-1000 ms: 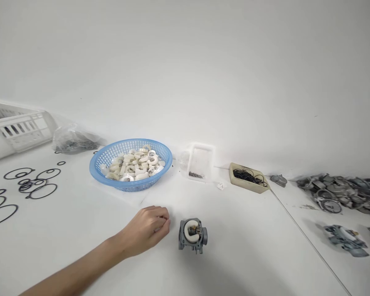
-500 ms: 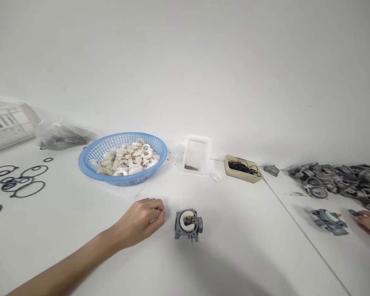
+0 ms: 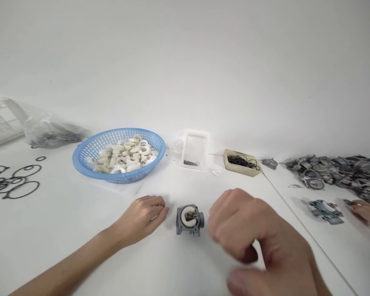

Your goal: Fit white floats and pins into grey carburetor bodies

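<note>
A grey metal carburetor body (image 3: 185, 230) stands on the white table between my hands, its white ring-shaped float (image 3: 185, 222) facing up. My left hand (image 3: 144, 218) rests on the table just left of it, fingers curled in, not touching it; nothing shows in its grasp. My right hand (image 3: 259, 230), large and blurred close to the camera, hangs right of the carburetor with its fingers bent down and the thumb apart. I see no object in that hand, though its fingertips are partly hidden.
Behind are a blue basket (image 3: 77, 162) of white floats, a white tray (image 3: 206, 150) with small metal pieces, and a beige tray (image 3: 243, 169) of black rings. Black gaskets (image 3: 23, 189) lie left. At right are another carburetor (image 3: 325, 211), another person's hand (image 3: 366, 211) and piled grey parts (image 3: 339, 174).
My right hand has come into view from the lower right, near the carburetor. My left hand stays in about the same place. The view has shifted slightly.
</note>
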A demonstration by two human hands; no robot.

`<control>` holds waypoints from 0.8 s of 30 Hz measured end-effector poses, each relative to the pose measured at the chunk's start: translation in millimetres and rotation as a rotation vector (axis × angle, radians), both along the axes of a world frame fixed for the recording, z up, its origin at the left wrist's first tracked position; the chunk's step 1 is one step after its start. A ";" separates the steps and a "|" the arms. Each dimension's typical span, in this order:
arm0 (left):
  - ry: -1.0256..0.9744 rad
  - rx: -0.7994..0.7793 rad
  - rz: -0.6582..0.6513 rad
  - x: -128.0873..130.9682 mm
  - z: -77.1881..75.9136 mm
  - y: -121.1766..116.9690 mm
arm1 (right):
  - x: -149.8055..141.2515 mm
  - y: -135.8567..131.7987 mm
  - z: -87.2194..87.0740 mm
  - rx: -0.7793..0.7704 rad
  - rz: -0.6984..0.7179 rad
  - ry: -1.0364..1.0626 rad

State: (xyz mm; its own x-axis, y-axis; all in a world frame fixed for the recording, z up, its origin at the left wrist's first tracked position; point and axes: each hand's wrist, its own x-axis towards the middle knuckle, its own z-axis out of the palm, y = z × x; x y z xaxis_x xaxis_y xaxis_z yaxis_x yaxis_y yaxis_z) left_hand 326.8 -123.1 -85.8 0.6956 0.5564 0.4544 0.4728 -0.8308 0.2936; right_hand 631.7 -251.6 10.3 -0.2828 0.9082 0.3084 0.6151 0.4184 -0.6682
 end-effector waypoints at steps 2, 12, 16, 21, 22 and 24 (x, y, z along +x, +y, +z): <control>0.020 0.013 0.003 0.3 0.9 -0.9 | -8.1 26.9 12.9 0.005 0.037 0.003; 0.111 -0.033 -0.014 1.8 6.7 -7.0 | -10.2 92.7 -56.0 -0.362 0.072 0.092; 0.123 -0.113 -0.002 0.8 6.2 -8.3 | -6.8 80.6 -63.5 -0.324 0.140 0.003; 0.147 -0.081 0.032 -1.4 2.4 -3.2 | -10.6 74.0 -51.0 -0.245 0.126 -0.188; 0.141 -0.062 0.039 -2.2 1.4 -1.8 | -11.3 73.8 -50.1 -0.238 0.117 -0.202; 0.127 -0.034 0.043 -3.8 -0.4 0.4 | -11.8 73.9 -49.8 -0.231 0.108 -0.218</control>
